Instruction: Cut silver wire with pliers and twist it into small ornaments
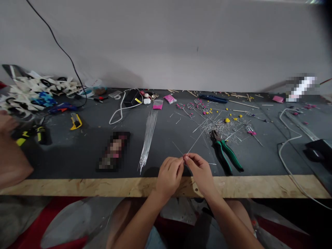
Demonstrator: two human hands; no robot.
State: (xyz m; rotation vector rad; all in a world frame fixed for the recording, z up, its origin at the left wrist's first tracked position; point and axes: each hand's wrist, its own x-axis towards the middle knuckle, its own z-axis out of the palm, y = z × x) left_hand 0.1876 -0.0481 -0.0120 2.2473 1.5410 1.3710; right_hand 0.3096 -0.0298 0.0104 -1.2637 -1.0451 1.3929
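Note:
Above the table's front edge, my left hand and my right hand meet, fingertips pinched together. Both are closed on a thin metal wire, which sticks out up and to the right. Another fine strand points up and left from the fingertips; the spot where they join is hidden by my fingers. Left of my hands lies a bundle of straight metal wires. Green-handled pliers rest to the right, beside a heap of wire offcuts.
At the far left, another person's arm reaches over the table near yellow-black pliers. A yellow utility knife, a pixelated dark object, pink packets and white cables lie about. A grey wall stands behind.

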